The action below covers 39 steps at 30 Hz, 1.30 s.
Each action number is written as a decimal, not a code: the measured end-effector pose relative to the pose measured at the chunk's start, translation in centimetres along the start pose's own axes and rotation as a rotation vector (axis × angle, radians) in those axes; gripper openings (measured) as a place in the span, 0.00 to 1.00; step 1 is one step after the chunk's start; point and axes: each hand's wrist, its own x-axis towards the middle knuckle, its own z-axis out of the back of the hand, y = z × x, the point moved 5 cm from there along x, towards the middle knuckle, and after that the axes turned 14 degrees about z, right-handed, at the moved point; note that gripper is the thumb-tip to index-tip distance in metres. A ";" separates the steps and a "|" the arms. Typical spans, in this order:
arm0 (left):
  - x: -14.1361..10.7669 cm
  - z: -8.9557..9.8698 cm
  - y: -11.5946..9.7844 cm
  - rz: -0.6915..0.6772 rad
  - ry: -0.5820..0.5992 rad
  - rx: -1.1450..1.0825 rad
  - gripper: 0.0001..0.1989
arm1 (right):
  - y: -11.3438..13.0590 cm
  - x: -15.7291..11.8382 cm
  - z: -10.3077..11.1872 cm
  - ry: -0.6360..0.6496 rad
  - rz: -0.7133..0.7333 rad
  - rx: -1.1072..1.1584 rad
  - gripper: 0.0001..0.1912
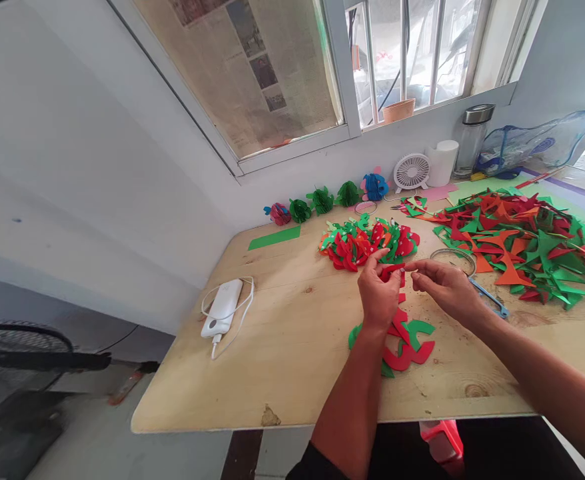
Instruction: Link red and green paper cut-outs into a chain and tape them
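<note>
My left hand is closed on a small red paper piece, held above the wooden table. Close beside it, my right hand has its thumb and forefinger pinched at the paper's right edge; whatever is between those fingertips is too small to make out. Just beyond my hands lies a heap of red and green paper cut-outs, some with pale dots. Under my left wrist, more curved red and green cut-outs are partly hidden by my forearm. A light blue slim tool lies behind my right wrist.
A big pile of paper scraps covers the right side. Folded paper figures line the wall beside a small white fan and a glass bottle. A white power bank with its cable lies left, near the table edge.
</note>
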 end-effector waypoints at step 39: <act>0.0 -0.7 0.6 -0.002 0.083 -0.010 0.25 | -0.8 0.1 0.5 -0.115 -0.100 0.191 0.16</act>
